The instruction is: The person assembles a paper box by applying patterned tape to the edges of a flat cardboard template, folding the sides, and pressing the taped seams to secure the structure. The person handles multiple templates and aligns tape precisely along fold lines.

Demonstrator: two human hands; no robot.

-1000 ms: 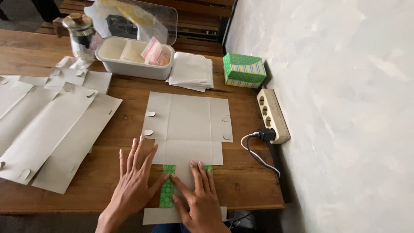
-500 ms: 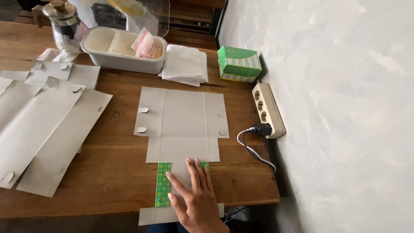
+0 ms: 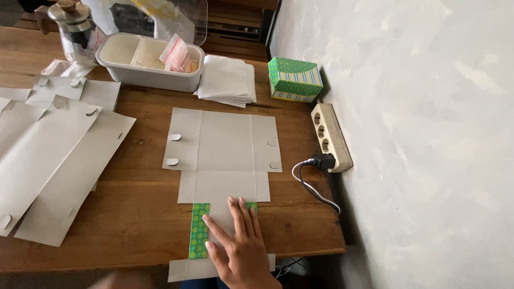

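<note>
A flat, unfolded grey cardboard box blank (image 3: 225,144) lies on the wooden table (image 3: 139,214), reaching past the near edge. A green patterned strip (image 3: 199,230) runs along its lower flap, and a smaller green bit (image 3: 251,206) shows beside my fingers. My right hand (image 3: 241,249) rests flat on that lower flap, fingers spread, holding nothing. A blurred skin-coloured shape (image 3: 122,280) at the bottom edge may be my left hand; its fingers cannot be made out.
Several more grey blanks (image 3: 48,160) lie overlapped at the left. At the back stand a white tub (image 3: 144,77) with plastic bags, a glass jug (image 3: 77,32), stacked white sheets (image 3: 227,80) and a green striped box (image 3: 294,80). A power strip (image 3: 332,136) lies by the wall.
My left hand has come off the cardboard and dropped to the bottom edge of view. My right hand stays flat on the lower flap. The view has shifted slightly.
</note>
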